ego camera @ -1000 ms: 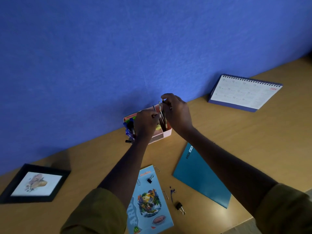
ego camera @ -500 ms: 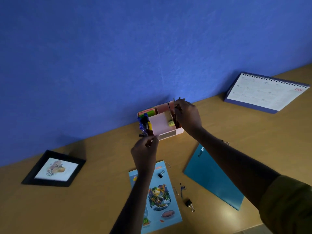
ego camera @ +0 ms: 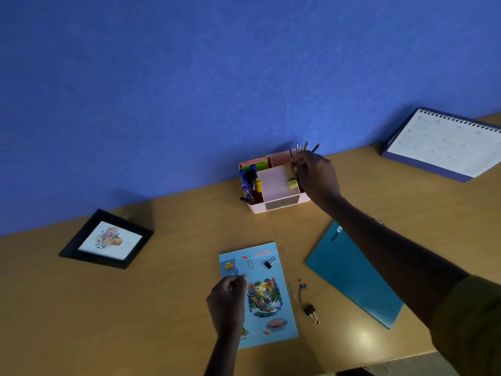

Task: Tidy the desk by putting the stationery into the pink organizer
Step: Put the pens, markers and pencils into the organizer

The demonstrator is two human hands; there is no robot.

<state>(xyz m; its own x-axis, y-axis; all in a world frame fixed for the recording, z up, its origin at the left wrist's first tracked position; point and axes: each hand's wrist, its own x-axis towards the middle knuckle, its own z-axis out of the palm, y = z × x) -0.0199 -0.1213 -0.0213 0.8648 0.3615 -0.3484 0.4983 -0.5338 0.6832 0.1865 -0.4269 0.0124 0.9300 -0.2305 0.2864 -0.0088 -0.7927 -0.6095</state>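
Note:
The pink organizer (ego camera: 273, 185) stands against the blue wall, with blue pens (ego camera: 248, 180) in its left slot, sticky notes (ego camera: 253, 162) at the back and a yellow eraser (ego camera: 292, 183) inside. My right hand (ego camera: 315, 176) is over its right compartment, closed around a bunch of dark pencils (ego camera: 305, 147) whose tips stick up. My left hand (ego camera: 227, 299) hovers curled over the illustrated booklet (ego camera: 267, 297), with nothing seen in it. A black binder clip (ego camera: 269, 264) and a paper clip (ego camera: 250, 264) lie on the booklet. Another binder clip (ego camera: 311, 312) and loose clips (ego camera: 291, 290) lie beside it.
A teal notebook (ego camera: 349, 275) lies under my right forearm. A black picture frame (ego camera: 107, 239) rests flat at the left. A spiral desk calendar (ego camera: 444, 145) stands at the far right by the wall. The desk's front edge runs along the bottom right.
My left hand left the organizer and came back toward me, down over the booklet. My right hand stayed at the organizer's right side with the pencils.

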